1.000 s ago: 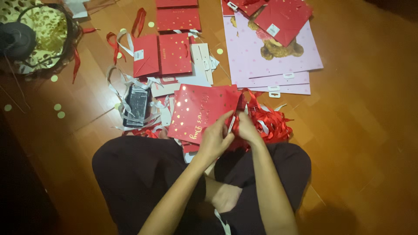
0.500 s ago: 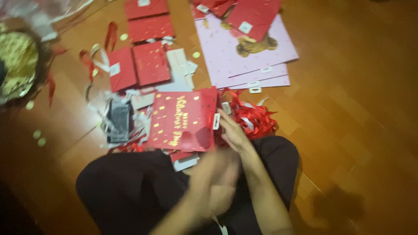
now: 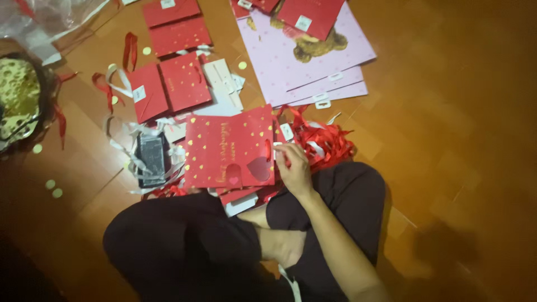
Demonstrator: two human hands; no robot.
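A flat red gift bag (image 3: 229, 148) with gold hearts and lettering lies on the wooden floor in front of my crossed legs (image 3: 224, 240). My right hand (image 3: 293, 168) is at the bag's right edge, its fingertips pinched on a red ribbon (image 3: 279, 150) there. A loose heap of red ribbons (image 3: 324, 140) lies just right of the hand. More red card pieces (image 3: 240, 197) stick out from under the bag. My left hand does not show in the view.
Several smaller red bags (image 3: 168, 84) lie beyond the big one, with pink teddy-bear bags (image 3: 291, 61) at the back right. A dark phone-like object (image 3: 151, 156) sits among white ribbons at the left. A round gold-patterned thing (image 3: 17, 100) is far left.
Both hands were working at the bag's right edge; now only the right hand stays there. The left hand pulled back out of view. The view shifted, so the bag sits more central.
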